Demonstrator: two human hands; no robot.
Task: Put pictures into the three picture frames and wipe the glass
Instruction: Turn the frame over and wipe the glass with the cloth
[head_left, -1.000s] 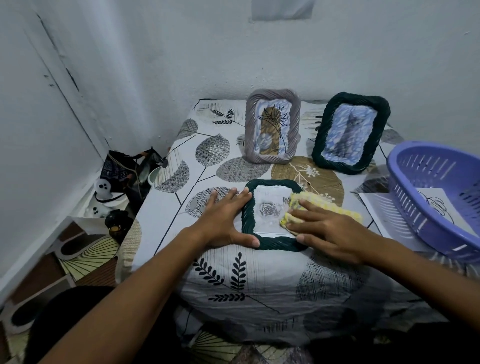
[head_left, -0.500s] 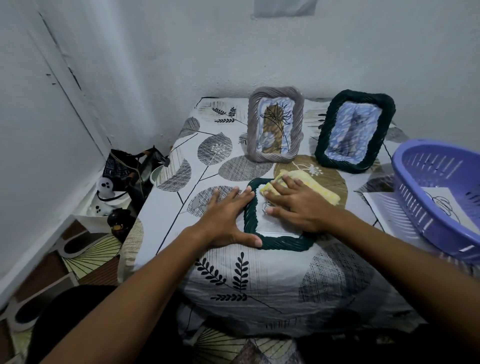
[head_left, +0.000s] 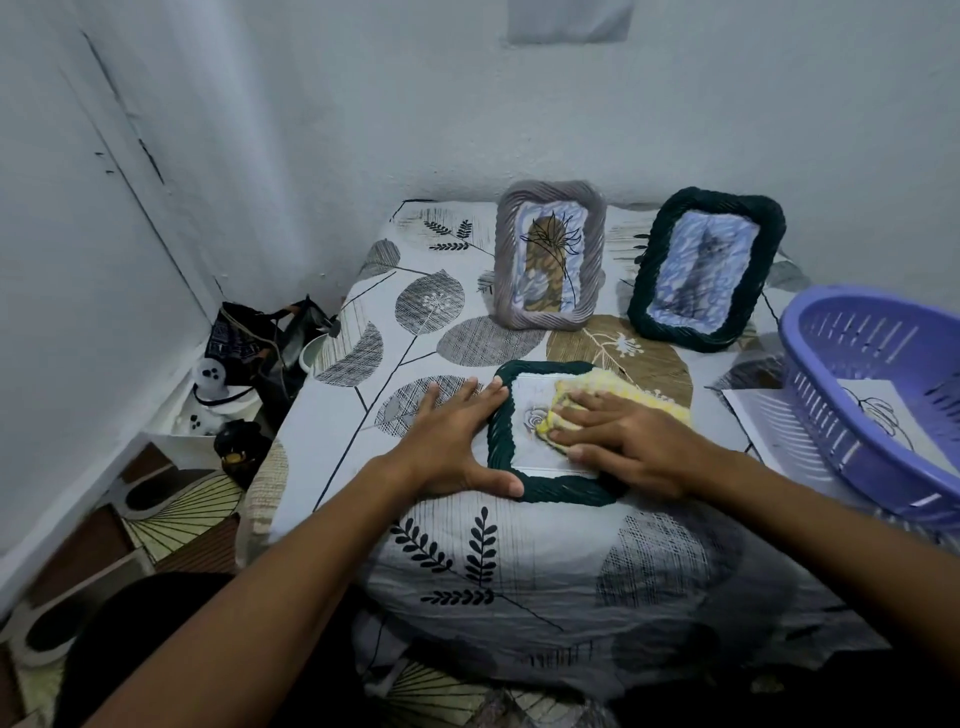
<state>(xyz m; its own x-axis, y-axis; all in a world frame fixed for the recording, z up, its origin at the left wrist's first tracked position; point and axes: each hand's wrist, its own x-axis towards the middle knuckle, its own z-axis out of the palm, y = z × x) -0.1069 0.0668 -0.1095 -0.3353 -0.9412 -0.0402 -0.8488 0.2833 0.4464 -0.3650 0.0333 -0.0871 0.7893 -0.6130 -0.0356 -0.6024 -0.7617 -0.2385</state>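
- Your left hand (head_left: 451, 441) is lying flat with fingers spread and straight, bracing the left edge of the flat green frame (head_left: 550, 488) — thumb along its near corner, nothing gripped.
- Your right hand (head_left: 618, 434) is pressing the yellow cloth (head_left: 623, 387) onto the glass with near-straight fingers; the cloth is trailing off the frame's far right corner.
- The flat green frame is lying face up on the leaf-print cover (head_left: 467, 566), a rose picture (head_left: 535, 418) showing under the glass.
- Behind it, the grey frame (head_left: 550, 262) is standing upright; to the right of that, the dark standing frame (head_left: 706, 270) is leaning back. Both are holding pictures.
- The purple basket (head_left: 878, 410) is sitting well to the right of the flat frame, a sheet with a line drawing (head_left: 878, 415) inside.
- Handling, judging only: the frame is looking light and prone to sliding on soft fabric, so keep bracing the woven rim, not the glass. The glass is likely fragile — press gently, flat palm.
- Wiping looks underway on this frame; I cannot tell whether the standing ones are already wiped.
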